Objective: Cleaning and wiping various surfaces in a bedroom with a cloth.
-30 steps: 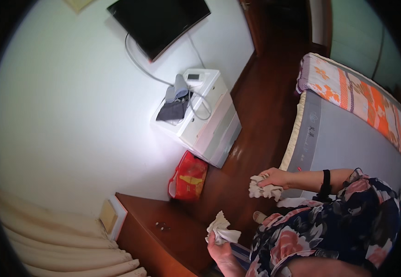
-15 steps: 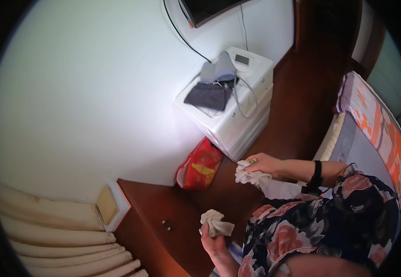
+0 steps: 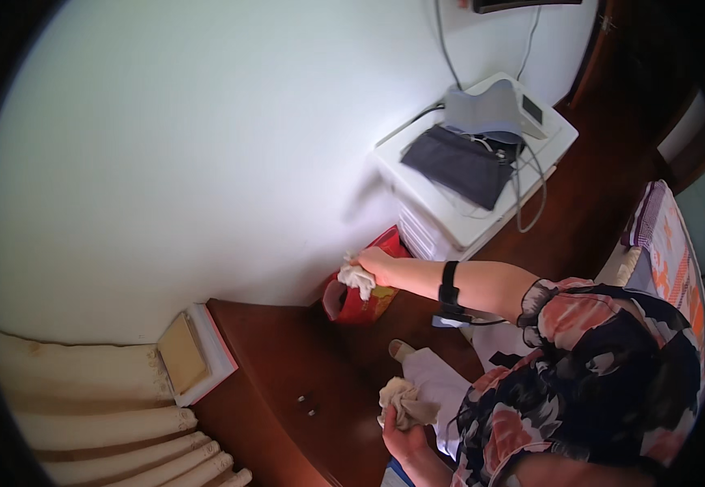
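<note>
My right hand (image 3: 375, 265), arm stretched out, is closed on a crumpled off-white cloth (image 3: 357, 282). This cloth hangs in front of or over a red bag (image 3: 354, 308) with yellow patches, which stands against the wall. From this angle I cannot tell whether the cloth touches the bag. Low in front of my body, my left hand (image 3: 405, 441) grips a second bunched cloth (image 3: 409, 406), cream-coloured with folded edges. What kind of cloth items these are does not show clearly.
A white cabinet (image 3: 425, 215) right of the bag carries a grey cuff (image 3: 482, 109), a dark pouch (image 3: 458, 165) and looped tubing. A brown wooden cabinet (image 3: 263, 365) with small knobs stands at the left, a box (image 3: 186, 357) on it. Beige curtains (image 3: 93, 381) hang beside it. Patterned bedding (image 3: 673, 243) lies at right.
My right hand has reached out leftward with its cloth, from near my lap to the red bag. My left hand has shifted slightly right and down, still gripping its cloth. The view has turned.
</note>
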Available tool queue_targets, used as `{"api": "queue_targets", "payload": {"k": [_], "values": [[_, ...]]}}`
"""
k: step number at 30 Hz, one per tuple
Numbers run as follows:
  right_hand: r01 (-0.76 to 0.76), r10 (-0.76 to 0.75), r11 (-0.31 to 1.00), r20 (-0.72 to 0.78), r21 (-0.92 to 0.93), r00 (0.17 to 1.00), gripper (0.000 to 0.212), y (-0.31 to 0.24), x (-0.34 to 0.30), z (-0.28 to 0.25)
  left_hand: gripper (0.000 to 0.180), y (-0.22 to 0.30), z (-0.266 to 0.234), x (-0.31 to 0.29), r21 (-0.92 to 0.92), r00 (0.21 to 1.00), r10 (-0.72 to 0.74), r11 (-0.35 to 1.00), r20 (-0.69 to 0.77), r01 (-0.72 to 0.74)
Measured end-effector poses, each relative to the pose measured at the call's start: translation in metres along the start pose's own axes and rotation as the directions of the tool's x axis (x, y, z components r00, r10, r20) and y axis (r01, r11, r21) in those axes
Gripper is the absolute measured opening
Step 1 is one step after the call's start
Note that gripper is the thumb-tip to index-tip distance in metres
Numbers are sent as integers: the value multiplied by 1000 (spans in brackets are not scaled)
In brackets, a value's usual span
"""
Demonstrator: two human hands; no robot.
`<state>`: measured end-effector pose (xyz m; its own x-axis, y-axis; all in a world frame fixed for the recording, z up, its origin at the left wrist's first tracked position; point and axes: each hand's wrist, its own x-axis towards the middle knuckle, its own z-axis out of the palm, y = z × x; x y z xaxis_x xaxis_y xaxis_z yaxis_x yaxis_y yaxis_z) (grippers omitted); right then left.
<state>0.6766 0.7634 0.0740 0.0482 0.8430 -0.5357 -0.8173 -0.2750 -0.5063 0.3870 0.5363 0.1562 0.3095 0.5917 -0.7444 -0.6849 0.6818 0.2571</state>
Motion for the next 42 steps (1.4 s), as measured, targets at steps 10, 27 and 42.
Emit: {"api": "queue_targets", "payload": {"k": [10, 27, 42], "values": [[193, -251, 965, -404, -178, 880, 17, -5, 199, 56, 33, 118, -31, 99, 45, 974, 95, 995, -205, -88], [87, 48, 763, 190, -641, 981, 29, 108, 190, 151, 35, 186, -31, 140, 37, 969, 28, 999, -245, -20], [-123, 165, 980, 298, -156, 940, 41, 19, -19, 158, 40, 212, 101, 194, 173, 982, 45, 982, 185, -77]]}}
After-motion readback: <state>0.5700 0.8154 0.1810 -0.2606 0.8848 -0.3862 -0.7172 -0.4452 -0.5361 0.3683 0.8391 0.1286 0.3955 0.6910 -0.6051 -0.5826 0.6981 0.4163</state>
